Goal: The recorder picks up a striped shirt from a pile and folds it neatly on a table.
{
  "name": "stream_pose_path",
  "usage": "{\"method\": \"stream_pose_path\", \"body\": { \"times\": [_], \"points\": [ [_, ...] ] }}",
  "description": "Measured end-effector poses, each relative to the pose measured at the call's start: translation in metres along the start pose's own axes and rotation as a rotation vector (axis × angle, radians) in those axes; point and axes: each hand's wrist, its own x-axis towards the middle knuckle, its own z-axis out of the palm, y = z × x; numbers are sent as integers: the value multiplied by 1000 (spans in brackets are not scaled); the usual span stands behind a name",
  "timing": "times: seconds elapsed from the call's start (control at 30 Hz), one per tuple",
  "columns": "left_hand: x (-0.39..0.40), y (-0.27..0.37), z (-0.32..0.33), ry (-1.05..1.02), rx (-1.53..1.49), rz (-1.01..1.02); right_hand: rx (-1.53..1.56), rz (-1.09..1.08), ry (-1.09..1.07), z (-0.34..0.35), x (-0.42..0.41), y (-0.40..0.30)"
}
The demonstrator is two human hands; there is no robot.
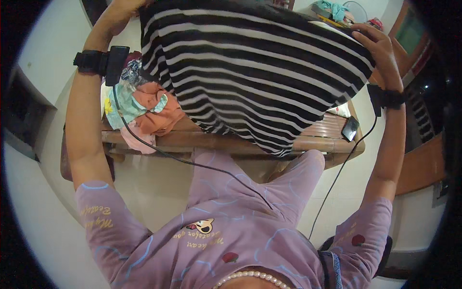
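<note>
A black garment with white stripes point(245, 72) hangs spread between my raised hands, above a bamboo bench. At its upper left corner is my left hand point(126, 11), gripping the cloth, though its fingertips are partly cut off by the picture's top edge. My right hand point(377, 45) pinches the garment's right edge between thumb and fingers. The lower hem droops in folds over the front edge of the bench point(314, 143). Whatever lies behind the striped cloth is hidden.
A heap of crumpled clothes point(155, 112), orange, mint and pink, lies on the bench at left. Toward its right end rests a smartphone point(350, 129), near a white printed cloth point(341, 110). More clothes point(335, 12) are piled at the back right. Cables run from both wristbands.
</note>
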Motion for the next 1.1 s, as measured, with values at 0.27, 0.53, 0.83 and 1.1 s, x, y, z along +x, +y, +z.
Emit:
{"method": "stream_pose_path", "body": {
  "times": [0.27, 0.53, 0.83, 1.1],
  "points": [
    [-4, -14, -11, 165, -364, 66, -52, 49, -179, 9, -4, -20],
    [-27, -1, -25, 263, -85, 213, -61, -200, 57, -15, -11, -21],
    [-35, -55, -77, 47, -146, 13, 166, 92, 1, 5, -6, -22],
    [-44, -54, -41, 42, -152, 2, 248, 32, -214, 23, -19, -36]
  ]
}}
